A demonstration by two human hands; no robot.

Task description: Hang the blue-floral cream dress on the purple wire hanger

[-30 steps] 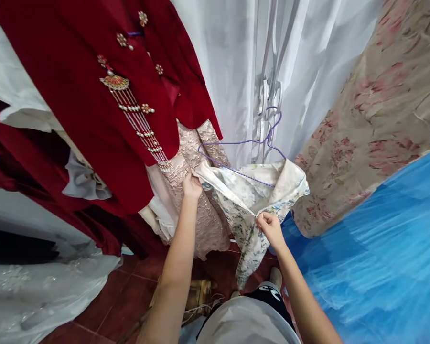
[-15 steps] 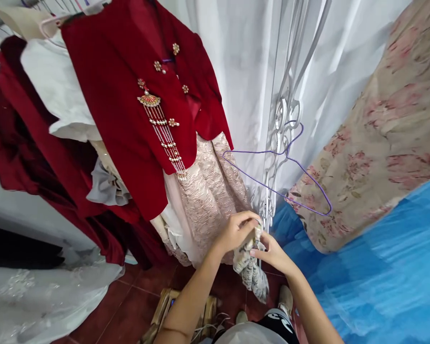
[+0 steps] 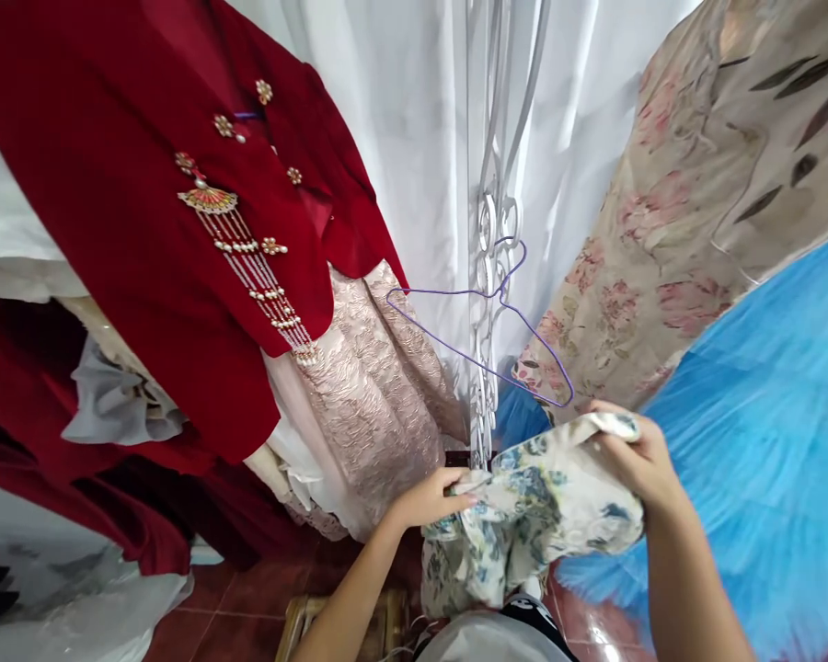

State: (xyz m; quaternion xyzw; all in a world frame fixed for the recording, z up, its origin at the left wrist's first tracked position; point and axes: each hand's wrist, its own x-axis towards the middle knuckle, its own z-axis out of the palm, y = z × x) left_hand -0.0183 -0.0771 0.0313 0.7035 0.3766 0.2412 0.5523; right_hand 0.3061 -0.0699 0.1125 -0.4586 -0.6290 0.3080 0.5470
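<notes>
A white garment with a blue and green floral print [image 3: 558, 510] is stretched between my two hands, its lower folds hanging down. My left hand [image 3: 429, 501] pinches its left edge between thumb and fingers. My right hand [image 3: 638, 460] grips the upper right part, where the cloth folds over the fingers. What kind of garment it is, I cannot make out. Just above it, a purple wire hanger [image 3: 448, 344] with nothing on it hangs from a white scrolled metal stand [image 3: 483, 372]. Neither hand touches the hanger.
On the left hang a red jacket [image 3: 131, 193] with beaded brooches and a pale pink brocade skirt [image 3: 369, 395]. A beige floral dress [image 3: 627, 267] and blue tulle [image 3: 759, 414] fill the right. Below are a wooden stool [image 3: 293, 630] and red floor tiles [image 3: 227, 621]. White curtains [image 3: 414, 138] hang behind.
The printed garment was bunched between my close-set hands; now it is spread wider and raised. My right hand has moved right and up, away from the left. The view has shifted to the right.
</notes>
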